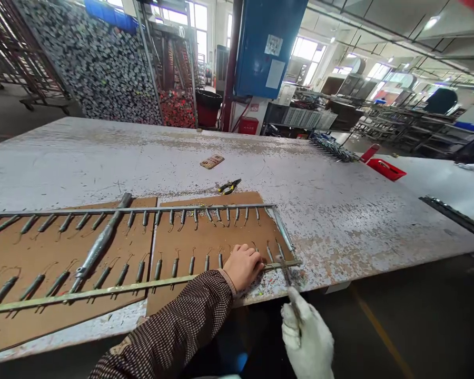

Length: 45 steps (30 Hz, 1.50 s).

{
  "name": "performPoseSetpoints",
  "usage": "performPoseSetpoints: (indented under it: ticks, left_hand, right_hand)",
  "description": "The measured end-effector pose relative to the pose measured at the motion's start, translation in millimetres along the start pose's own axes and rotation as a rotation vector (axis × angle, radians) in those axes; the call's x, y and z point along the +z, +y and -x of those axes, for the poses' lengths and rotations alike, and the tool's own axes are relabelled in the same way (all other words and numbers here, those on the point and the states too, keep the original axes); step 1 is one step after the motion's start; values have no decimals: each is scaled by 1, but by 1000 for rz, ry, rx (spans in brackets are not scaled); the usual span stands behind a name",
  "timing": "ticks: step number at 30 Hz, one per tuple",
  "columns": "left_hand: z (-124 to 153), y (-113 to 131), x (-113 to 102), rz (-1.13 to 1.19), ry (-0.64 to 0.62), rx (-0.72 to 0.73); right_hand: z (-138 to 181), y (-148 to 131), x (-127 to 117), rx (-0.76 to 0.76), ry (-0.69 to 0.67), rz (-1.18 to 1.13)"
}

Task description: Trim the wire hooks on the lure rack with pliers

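A long metal frame point(205, 208) with rows of springs hooked along both rails lies on brown cardboard point(205, 239). My bare left hand point(243, 268) rests with curled fingers on its near rail, close to the right end, partly covering the springs there. A white glove covers my right hand point(308, 331), which is closed around the handle of a hammer point(286, 271). The hammer's head is over the rail's near right corner, though blur hides whether it touches. A thick grey metal bar point(100, 242) lies across the frame at the left.
Yellow-and-black pliers point(229, 186) and a small marked tag point(212, 161) lie beyond the frame on the worn white table point(339, 210). At the far right are a pile of metal parts point(334, 147), a red tray point(386, 169) and a dark metal strip point(458, 217).
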<state>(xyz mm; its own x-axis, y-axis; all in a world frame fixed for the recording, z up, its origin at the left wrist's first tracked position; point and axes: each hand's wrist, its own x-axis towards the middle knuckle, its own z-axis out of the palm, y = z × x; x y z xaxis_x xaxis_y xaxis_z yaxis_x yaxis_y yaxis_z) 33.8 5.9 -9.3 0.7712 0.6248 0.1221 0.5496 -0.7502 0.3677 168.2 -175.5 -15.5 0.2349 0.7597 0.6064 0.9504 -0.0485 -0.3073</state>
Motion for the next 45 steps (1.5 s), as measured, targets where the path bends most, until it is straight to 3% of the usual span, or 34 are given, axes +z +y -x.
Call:
performPoseSetpoints:
  ticks: [8,12,18,22,28,31,36,41,45]
  left_hand:
    - [0,-1,4,-20,5,27]
    - [1,-1,3,-35,1,29]
    - [2,0,5,-51,20,41]
    - [1,-2,7,-45,26,40]
    - [1,-1,6,-73,30,38]
    - [1,-1,6,-62,20,37]
    - [2,-2,8,-62,35,47]
    - [2,-2,8,-46,27,46]
    - [3,-1,5,-44,19,62]
  right_hand:
    - [-5,-3,-7,23,52,-27]
    - [-6,-3,-2,-45,-17,70]
    - [5,4,-6,153,-23,-50]
    - [6,4,-2,70,-87,-40]
    - [-2,1,-3,20,52,-59]
    - [-5,0,-3,-32,-33,5]
    - [-2,2,-4,31,4,-27]
    - [-6,0,-3,-27,-55,2]
    - [-9,-4,-9,59,20,-77]
